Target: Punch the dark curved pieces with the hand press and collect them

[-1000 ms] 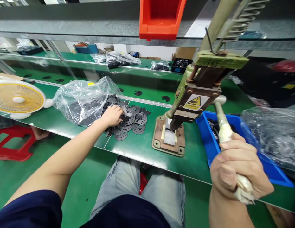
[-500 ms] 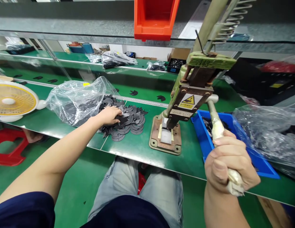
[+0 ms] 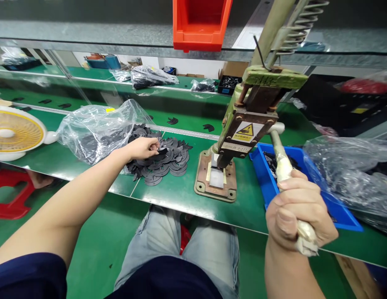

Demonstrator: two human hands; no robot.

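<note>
left hand [image 3: 143,148]: grip pinching black piece [image 3: 163,151] | right hand [image 3: 301,209]: grip wrapped round lever [image 3: 283,165] | one in hand, big pile [image 3: 157,169] left

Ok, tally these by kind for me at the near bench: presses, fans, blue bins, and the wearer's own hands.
Presses: 1 (green hand press)
Fans: 1 (yellow and white fan)
Blue bins: 1 (blue bin, beside the press)
Hands: 2 (left hand at the pile of dark parts, right hand gripping the lever handle)
Total: 5
</note>
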